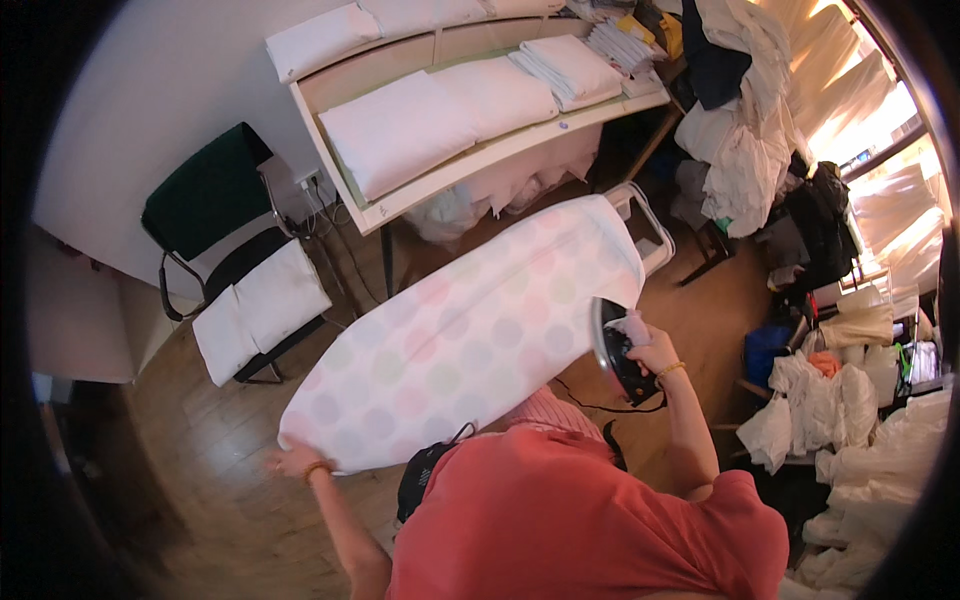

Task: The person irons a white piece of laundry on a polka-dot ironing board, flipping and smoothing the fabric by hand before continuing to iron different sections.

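An ironing board [465, 337] covered in pale fabric with pastel dots lies at a slant before me. Whether a thin white cloth lies over a dotted cover is hard to tell. My right hand [654, 352] grips a black clothes iron [621, 360] by its handle, where a pale cloth [631, 327] is wrapped. The iron is tilted at the board's right-hand near edge. At the board's left end, my left hand [297, 459] touches the fabric's edge; its fingers are blurred, and their grip cannot be made out.
Beyond the board, a white table [352, 214] bears folded white textiles [465, 105]. A chair [210, 187] at left holds folded white cloths [262, 307]. The iron's cord [600, 409] hangs near my legs. Heaps of pale fabric [817, 405] and bags crowd the right side.
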A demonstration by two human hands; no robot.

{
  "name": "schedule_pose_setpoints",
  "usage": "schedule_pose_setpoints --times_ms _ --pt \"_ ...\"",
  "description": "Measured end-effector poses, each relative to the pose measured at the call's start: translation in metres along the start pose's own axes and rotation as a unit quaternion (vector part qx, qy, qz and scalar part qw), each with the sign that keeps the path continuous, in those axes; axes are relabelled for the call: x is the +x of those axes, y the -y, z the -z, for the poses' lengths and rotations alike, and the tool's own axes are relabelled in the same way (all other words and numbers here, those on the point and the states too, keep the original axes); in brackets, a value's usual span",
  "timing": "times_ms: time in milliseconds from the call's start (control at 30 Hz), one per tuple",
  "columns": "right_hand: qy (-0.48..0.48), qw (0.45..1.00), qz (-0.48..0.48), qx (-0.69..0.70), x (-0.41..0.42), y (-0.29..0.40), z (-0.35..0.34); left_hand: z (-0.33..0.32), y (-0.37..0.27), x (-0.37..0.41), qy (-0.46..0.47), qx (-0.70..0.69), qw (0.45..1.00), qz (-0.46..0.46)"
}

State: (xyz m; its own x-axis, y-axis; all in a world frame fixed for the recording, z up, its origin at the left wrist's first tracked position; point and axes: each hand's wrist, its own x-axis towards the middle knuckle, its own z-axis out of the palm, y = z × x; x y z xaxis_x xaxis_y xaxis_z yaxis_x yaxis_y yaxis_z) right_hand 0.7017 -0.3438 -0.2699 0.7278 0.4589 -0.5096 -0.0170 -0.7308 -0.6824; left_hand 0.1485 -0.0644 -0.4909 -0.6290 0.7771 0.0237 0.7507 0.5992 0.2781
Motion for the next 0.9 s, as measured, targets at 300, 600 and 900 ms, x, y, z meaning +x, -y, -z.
schedule_pose_setpoints --times_ms 300,600,900 --pt "-0.161 0.982 0.088 -0.054 0.185 -0.026 0.116 0.021 -0.241 -0.304 0.222 0.017 0.724 -0.653" --pt "-0.034 0.99 0.135 -0.036 0.33 -0.028 0.151 -0.007 -0.298 -0.378 0.268 0.06 0.699 -0.66" --pt "0.052 0.989 0.119 0.069 0.359 -0.028 0.148 -0.011 -0.299 -0.382 0.247 0.071 0.708 -0.658"
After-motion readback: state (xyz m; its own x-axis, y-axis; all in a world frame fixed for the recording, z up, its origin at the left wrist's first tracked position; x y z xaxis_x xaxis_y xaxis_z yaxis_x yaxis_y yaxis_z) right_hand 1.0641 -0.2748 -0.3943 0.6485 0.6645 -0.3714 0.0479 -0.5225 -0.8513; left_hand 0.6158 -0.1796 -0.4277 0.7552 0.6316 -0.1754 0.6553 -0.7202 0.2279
